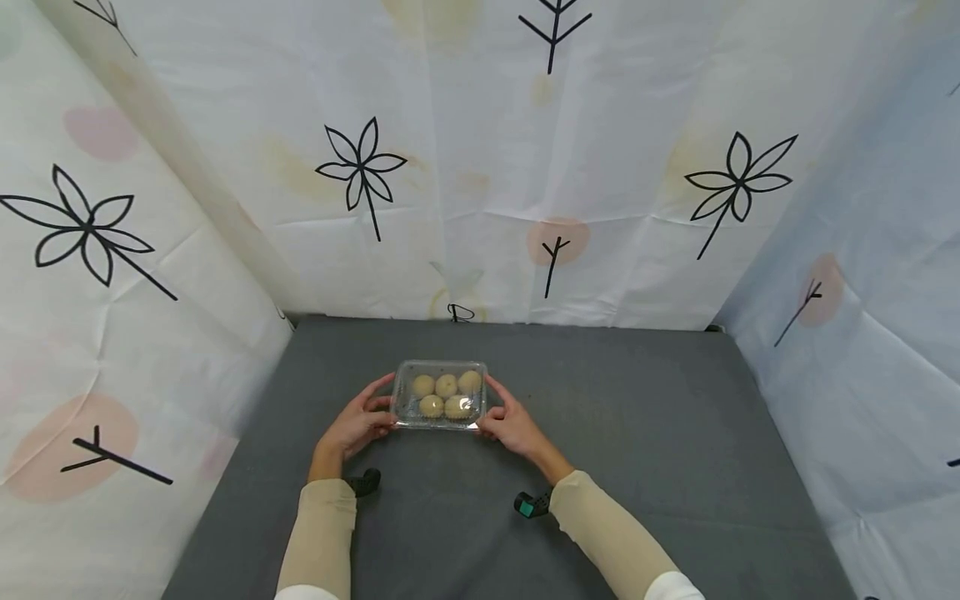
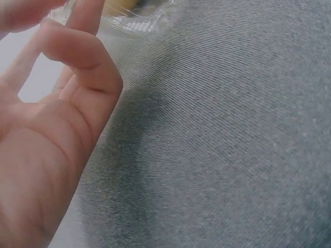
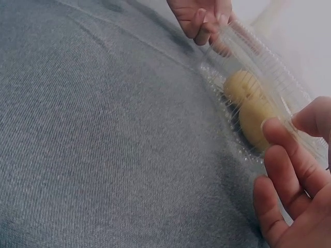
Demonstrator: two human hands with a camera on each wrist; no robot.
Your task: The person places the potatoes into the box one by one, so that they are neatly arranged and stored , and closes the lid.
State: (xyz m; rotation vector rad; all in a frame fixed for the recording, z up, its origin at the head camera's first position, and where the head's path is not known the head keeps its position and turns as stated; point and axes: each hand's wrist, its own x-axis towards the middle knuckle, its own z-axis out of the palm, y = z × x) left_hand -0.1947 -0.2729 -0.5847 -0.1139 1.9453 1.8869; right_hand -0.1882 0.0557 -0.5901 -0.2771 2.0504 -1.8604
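Observation:
A clear plastic clamshell box (image 1: 437, 424) lies between both hands over the grey cloth, with several round, pale yellow balls (image 1: 446, 386) inside. At its left side the left hand (image 1: 358, 425) holds the edge, thumb near the front corner and index finger reaching toward the back. The right hand (image 1: 517, 423) grips the opposite side in much the same way. In the right wrist view, the right thumb and a fingertip (image 3: 274, 129) pinch the clear rim while the other fingers lie loosely curled. Only a corner of the box (image 2: 139, 23) shows in the left wrist view.
The grey cloth-covered table (image 1: 637, 433) extends on all sides of the box. White curtains with plant drawings (image 1: 480, 167) enclose the back, left and right. A dark strap-on device (image 1: 532, 504) is worn at the right wrist, another (image 1: 365, 482) at the left.

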